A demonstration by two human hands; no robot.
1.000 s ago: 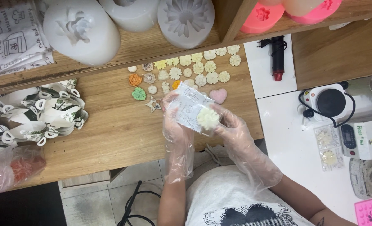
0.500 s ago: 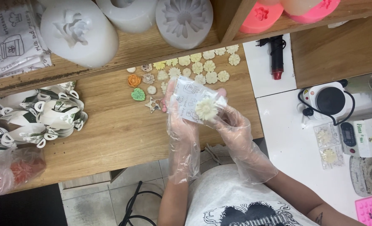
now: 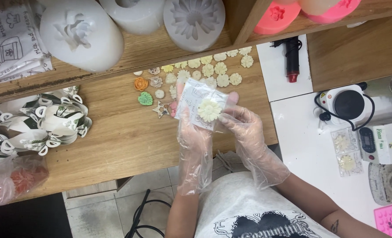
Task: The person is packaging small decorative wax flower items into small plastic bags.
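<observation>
**Packets, printed cards and one small screen**

A clear packet [image 3: 203,108] with a white printed card sits at centre, holding a pale yellow flower. White printed bags [image 3: 10,46] lie at 10 o'clock. Two small clear packets [image 3: 345,152] rest at 3 o'clock, beside a white device's dark little screen [image 3: 367,142].

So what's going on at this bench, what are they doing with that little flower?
A person in thin clear plastic gloves holds a small clear packet with a pale yellow flower-shaped piece in it, above a wooden bench. The left hand supports the packet from below; the right hand pinches its edge. Behind the packet, more small flower pieces lie spread on the bench, along with an orange one and a green leaf shape. White moulds sit on a shelf above.
</observation>
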